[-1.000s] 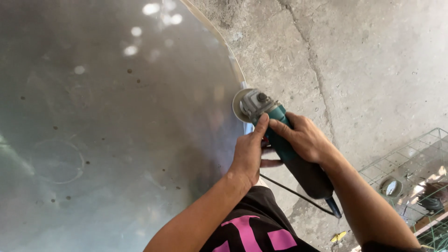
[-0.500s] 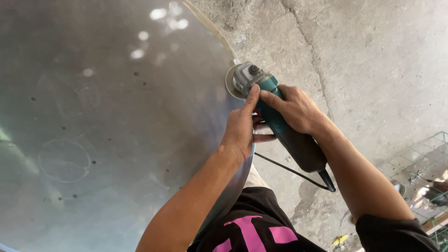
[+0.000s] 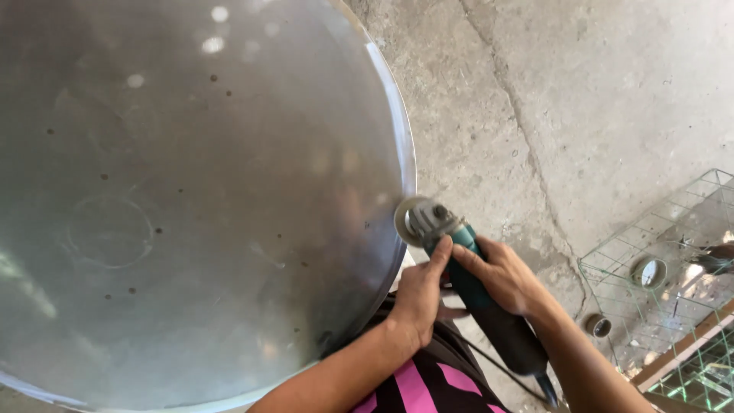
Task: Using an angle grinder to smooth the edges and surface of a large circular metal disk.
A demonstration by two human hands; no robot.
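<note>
Head view: teal angle grinder (image 3: 466, 283) gripped in both hands, long axis slanting from disc at upper left down to cord at lower right. Grinding disc (image 3: 413, 220) right at the curved rim of the large round metal sheet (image 3: 191, 191), which spreads away to the left of both hands. Left hand (image 3: 419, 294) wrapped near the grinder's head, nearer the rim; right hand (image 3: 501, 277) closed round the body behind. Beyond: cracked concrete floor (image 3: 596, 99), wire cage (image 3: 673, 268) at right.

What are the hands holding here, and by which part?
Both hands grip a teal angle grinder: right hand around its body, left hand beside the head.
</note>
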